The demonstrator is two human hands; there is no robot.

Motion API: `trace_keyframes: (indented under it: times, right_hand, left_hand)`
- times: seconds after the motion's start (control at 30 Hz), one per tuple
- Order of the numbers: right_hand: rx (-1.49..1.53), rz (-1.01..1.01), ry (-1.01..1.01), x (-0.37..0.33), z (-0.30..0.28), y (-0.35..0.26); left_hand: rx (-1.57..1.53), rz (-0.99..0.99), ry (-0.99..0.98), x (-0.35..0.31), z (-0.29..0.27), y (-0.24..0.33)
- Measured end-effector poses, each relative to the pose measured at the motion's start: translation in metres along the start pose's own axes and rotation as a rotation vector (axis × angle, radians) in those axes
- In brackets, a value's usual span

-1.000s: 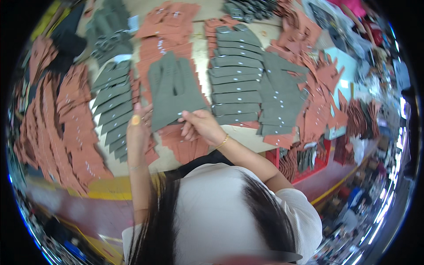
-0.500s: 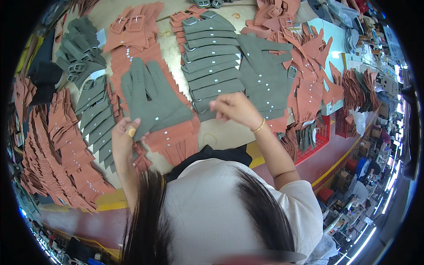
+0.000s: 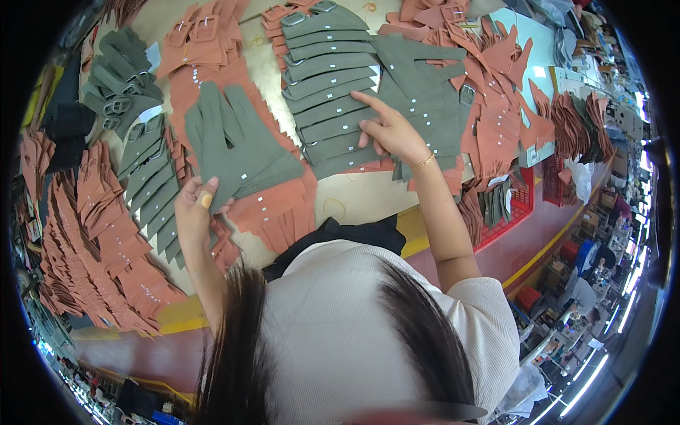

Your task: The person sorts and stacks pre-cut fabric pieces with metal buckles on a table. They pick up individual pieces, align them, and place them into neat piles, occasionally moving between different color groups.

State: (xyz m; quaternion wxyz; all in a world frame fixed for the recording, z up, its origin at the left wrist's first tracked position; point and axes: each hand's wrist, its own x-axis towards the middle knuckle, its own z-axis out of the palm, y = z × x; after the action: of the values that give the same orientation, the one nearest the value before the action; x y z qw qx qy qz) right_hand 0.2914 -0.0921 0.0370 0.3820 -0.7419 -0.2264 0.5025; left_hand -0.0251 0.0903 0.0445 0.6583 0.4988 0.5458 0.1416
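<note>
My left hand pinches the lower left corner of a grey-green fabric or leather panel whose upper end splits into strap-like tongues with holes. This panel lies with others like it on a fan of salmon-coloured pieces. A tan plaster or tape wraps a digit of that hand. Over a row of overlapping grey-green buckle pieces, my right hand stretches out its index finger, the others curled, with nothing in its grip. The fingertip is at the edge of one piece; whether it presses on it I cannot tell.
More grey-green strap panels lie right of the row, beside salmon pieces. At left are grey-green buckle pieces and long salmon stacks. A red crate stands below the table's right side.
My right hand has moved up along the buckle row and its index finger has straightened. My left hand keeps the panel's corner. The whole view has shifted slightly.
</note>
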Motion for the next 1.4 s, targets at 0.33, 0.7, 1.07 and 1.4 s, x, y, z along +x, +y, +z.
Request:
trace_keyframes:
  times: [0.33,0.7,1.07,1.4]
  right_hand:
    - [0.086,0.018,-0.032,-0.028,0.005,0.03]
    - [0.022,0.06,-0.056,-0.043,0.009,0.049]
    - [-0.634,-0.231,0.148,0.005,0.001,-0.016]
    - [-0.955,-0.687,0.748,0.117,0.02,-0.031]
  left_hand:
    - [0.028,0.001,0.011,0.0,0.003,0.004]
    - [0.036,0.022,0.031,-0.001,0.006,0.002]
    - [0.005,0.019,0.026,-0.001,0.006,0.001]
    - [0.013,0.004,0.013,-0.002,0.007,0.006]
